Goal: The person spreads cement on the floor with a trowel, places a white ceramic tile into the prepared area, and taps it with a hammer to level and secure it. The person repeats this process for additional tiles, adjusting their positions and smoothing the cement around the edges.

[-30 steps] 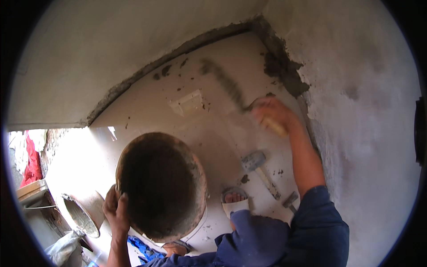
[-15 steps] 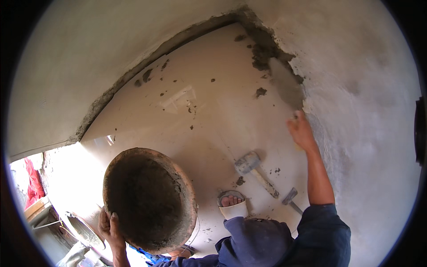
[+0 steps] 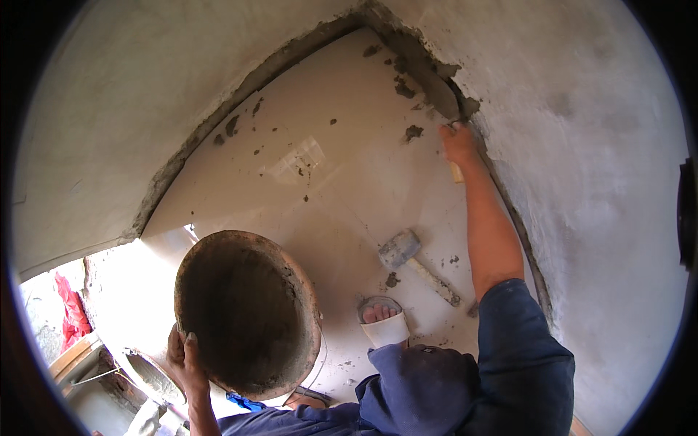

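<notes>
My right hand is closed around the wooden handle of a trowel, reaching up along the right wall. The blade lies against the floor's edge, at the gap with wet grey mortar near the far corner. At the lower left, my left hand grips the rim of a round, mortar-crusted bucket, tipped so its mouth faces up toward the view. Its inside is dark, and how much mortar it holds is hard to tell.
A rubber mallet lies on the pale glossy floor, beside a sandalled foot. Mortar blobs dot the floor. A small hammer is mostly hidden by my right sleeve. Red cloth hangs at the far left.
My right hand and the trowel have moved up and left along the wall edge, and mortar there has been pulled away, baring the gap. The left hand still holds the bucket.
</notes>
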### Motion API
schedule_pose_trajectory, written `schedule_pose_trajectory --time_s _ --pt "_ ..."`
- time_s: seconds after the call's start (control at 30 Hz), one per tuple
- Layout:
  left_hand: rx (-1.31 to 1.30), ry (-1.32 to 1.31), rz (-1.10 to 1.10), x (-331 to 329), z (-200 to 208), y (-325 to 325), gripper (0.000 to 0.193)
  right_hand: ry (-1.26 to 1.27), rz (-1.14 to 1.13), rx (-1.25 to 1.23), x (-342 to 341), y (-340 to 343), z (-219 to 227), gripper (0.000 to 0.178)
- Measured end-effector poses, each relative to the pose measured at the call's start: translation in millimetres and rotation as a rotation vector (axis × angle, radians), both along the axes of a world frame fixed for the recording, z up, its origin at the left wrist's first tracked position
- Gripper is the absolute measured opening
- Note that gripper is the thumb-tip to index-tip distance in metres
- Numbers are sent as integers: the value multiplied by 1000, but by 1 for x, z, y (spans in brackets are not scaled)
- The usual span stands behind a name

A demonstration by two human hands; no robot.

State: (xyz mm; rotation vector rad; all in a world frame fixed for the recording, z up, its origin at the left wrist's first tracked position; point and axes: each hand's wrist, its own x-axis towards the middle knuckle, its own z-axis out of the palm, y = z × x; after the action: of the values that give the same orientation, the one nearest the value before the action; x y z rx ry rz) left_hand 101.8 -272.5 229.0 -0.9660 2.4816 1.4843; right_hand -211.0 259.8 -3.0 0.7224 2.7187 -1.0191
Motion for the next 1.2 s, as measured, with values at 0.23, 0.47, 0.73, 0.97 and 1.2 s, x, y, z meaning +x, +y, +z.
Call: schedule_pose_trajectory --time_s 0.23,0.47,0.73,0.97,1.2 --pt "28 49 34 7 -9 -6 25 0 -42 -244 88 35 64 57" --pt "37 67 24 4 -9 -4 26 199 201 250 82 3 73 57" --pt "-2 34 -16 -5 -4 -5 28 71 -64 -160 43 1 68 60" --pt "-93 6 -18 -13 -1 4 32 -1 -53 -199 102 2 88 62" --pt "-175 -49 -32 -25 3 14 29 -58 720 -27 128 -75 165 48"
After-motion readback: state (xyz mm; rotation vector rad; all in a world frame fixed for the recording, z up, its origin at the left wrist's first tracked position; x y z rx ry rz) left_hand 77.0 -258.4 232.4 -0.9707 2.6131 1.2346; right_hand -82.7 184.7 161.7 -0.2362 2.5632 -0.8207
